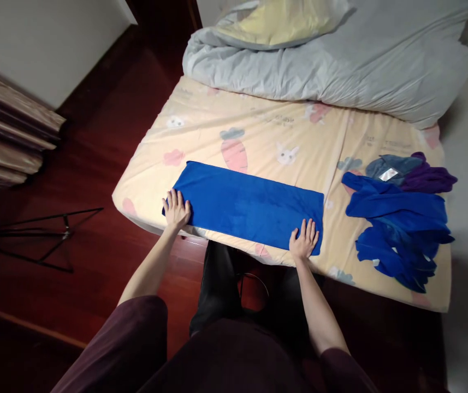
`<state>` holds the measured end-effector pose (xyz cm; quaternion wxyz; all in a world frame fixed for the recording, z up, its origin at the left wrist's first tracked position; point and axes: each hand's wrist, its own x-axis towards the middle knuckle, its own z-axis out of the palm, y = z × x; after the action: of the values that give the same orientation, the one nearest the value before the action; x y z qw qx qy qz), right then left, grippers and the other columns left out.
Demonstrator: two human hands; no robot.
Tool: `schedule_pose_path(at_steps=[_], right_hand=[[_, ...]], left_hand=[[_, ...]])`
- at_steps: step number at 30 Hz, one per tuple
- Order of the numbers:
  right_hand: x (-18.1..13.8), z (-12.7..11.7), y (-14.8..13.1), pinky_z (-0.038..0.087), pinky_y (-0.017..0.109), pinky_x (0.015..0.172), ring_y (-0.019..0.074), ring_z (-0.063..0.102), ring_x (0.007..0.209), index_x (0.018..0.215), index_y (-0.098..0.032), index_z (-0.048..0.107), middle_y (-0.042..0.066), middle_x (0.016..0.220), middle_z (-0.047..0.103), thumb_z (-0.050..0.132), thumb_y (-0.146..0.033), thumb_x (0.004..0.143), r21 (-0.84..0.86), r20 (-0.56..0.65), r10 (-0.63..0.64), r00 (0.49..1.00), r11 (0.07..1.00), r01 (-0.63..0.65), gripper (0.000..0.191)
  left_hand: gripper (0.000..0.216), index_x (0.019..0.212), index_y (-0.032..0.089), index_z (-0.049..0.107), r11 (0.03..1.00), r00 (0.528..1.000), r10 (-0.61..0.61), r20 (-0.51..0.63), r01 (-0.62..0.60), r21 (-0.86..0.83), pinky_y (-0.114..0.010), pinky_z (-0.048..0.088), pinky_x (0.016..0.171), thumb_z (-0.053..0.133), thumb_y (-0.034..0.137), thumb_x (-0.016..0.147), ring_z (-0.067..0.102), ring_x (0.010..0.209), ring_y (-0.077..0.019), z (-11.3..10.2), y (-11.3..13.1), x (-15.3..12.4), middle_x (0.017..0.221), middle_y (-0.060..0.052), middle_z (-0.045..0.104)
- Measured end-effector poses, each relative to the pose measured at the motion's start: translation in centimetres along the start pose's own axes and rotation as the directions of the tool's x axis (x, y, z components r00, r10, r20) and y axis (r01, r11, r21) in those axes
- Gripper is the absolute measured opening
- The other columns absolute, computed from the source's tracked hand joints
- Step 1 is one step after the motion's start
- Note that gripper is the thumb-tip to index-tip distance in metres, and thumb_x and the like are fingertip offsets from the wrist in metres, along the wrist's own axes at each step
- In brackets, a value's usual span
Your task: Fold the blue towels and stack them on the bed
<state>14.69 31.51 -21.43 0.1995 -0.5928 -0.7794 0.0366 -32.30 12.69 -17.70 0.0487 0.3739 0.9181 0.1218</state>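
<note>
A blue cloth (246, 204), perhaps a towel, lies flat as a long rectangle near the front edge of the bed. My left hand (176, 209) rests on its left end with the fingers spread. On its right end, close to the near corner, my right hand (304, 240) lies flat with its fingers apart. Neither hand grips the fabric. To the right is a crumpled heap of blue cloths (401, 218), with a purple cloth (430, 176) and a grey-blue cloth (393, 166) bearing a white tag at its far side.
The bed (201, 120) has a cream sheet printed with carrots and rabbits. A grey quilt (340, 71) and a yellowish pillow (283, 22) are at its far end. On the dark red floor at left stand black tripod legs (53, 234), with curtains (8, 131) beyond.
</note>
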Motion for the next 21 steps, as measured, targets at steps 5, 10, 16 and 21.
schedule_pose_path(at_steps=[5,10,16,21], right_hand=[[0.0,0.3,0.2,0.026,0.059,0.128,0.0295,0.036,0.157,0.156,-0.012,0.050,0.018,0.164,0.045,0.039,-0.030,0.101,0.002,-0.013,-0.003,1.000,1.000,0.003,0.058],[0.1,0.3,0.1,0.026,0.060,0.128,0.0304,0.036,0.157,0.158,-0.013,0.048,0.018,0.164,0.044,0.040,-0.028,0.100,0.012,0.004,0.002,1.000,1.000,-0.002,0.061],[0.2,0.2,0.0,0.026,0.060,0.127,0.0301,0.037,0.156,0.157,-0.014,0.049,0.017,0.164,0.045,0.039,-0.028,0.098,-0.007,0.029,0.018,0.999,1.000,-0.018,0.062],[0.3,0.3,0.0,0.026,0.058,0.127,0.0290,0.037,0.156,0.158,-0.014,0.048,0.016,0.165,0.044,0.039,-0.028,0.098,-0.029,0.043,0.018,0.999,0.999,-0.017,0.062]], left_hand=[[0.070,0.166,0.021,0.036,0.914,0.903,0.405,0.143,-0.397,-0.081,-0.058,0.000,0.132,0.033,0.053,0.104,0.001,0.165,-0.0319,2.4,7.8,2.8,0.177,-0.006,0.014],[0.069,0.164,0.020,0.039,0.939,0.926,0.343,0.155,-0.336,-0.071,-0.066,0.005,0.129,0.037,0.052,0.103,0.009,0.163,-0.0391,3.3,9.8,9.6,0.176,-0.009,0.021],[0.054,0.145,0.012,0.060,0.983,0.981,0.181,0.069,-0.181,-0.003,-0.056,0.034,0.123,0.037,0.027,0.099,0.044,0.147,-0.0336,-0.9,3.7,18.8,0.155,-0.017,0.054],[0.040,0.122,0.012,0.072,0.988,0.992,0.090,0.087,-0.100,0.115,-0.053,0.047,0.112,0.048,0.023,0.091,0.061,0.123,-0.0327,-2.5,0.6,24.2,0.123,-0.016,0.072]])
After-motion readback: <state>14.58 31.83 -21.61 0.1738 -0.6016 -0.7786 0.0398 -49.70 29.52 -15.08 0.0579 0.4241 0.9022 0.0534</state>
